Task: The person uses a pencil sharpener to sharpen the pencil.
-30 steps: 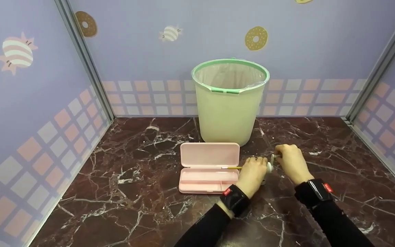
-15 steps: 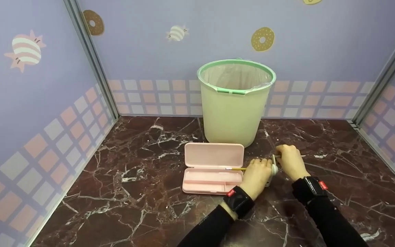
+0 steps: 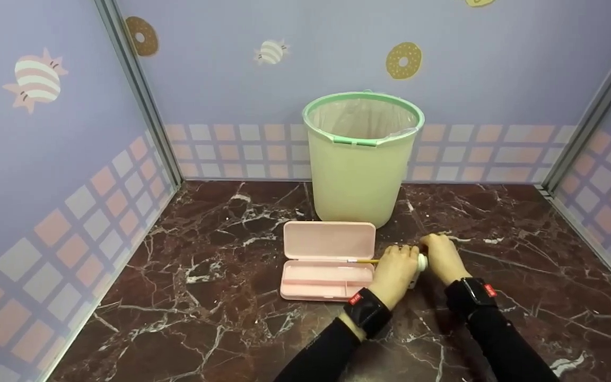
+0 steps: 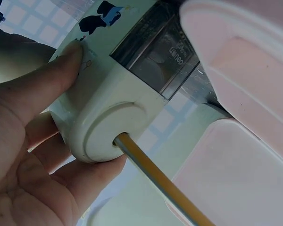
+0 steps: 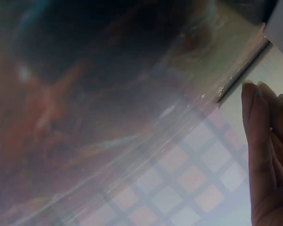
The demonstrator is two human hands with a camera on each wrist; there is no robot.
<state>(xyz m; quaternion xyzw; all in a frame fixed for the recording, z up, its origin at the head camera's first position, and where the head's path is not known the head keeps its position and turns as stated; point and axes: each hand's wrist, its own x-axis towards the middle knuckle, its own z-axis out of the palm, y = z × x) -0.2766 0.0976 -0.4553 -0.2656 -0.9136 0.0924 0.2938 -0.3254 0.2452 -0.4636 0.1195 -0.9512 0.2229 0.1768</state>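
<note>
One sharpener point(image 4: 118, 84) in left fingers point(image 4: 94, 179) bears unclear lettering point(image 4: 176, 55)

A pale sharpener point(image 4: 115, 89) with dark printed figures and a smoky see-through compartment point(image 4: 153, 52) is beside the pink case point(image 3: 329, 241); a yellow pencil point(image 4: 155, 180) sticks out of the sharpener's hole.

dark-red marbled tabletop point(image 3: 204, 318) | pale-green bin point(image 3: 356, 180) | open pink pencil case point(image 3: 329, 241)

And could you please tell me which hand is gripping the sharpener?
The left hand: it grips the sharpener beside the pink case, whereas the right hand is at the end opposite the pencil.
</note>
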